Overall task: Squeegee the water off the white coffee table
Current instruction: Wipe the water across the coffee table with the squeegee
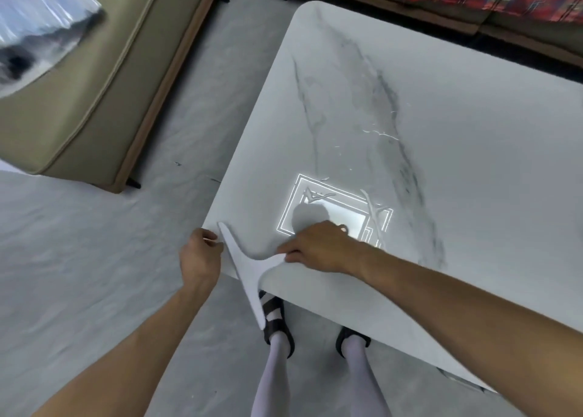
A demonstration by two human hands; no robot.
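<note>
White squeegee is overhanging coffee table at near left corner; right hand is pinching handle, left hand is gripping blade.

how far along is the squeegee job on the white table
Done: hard to tell; the strip beside the squeegee shows no streaks. In hand: the right hand grips its handle, the left hand holds its blade at the table's near corner. Left: water streaks glint mid-table, so more passes seem needed.
</note>
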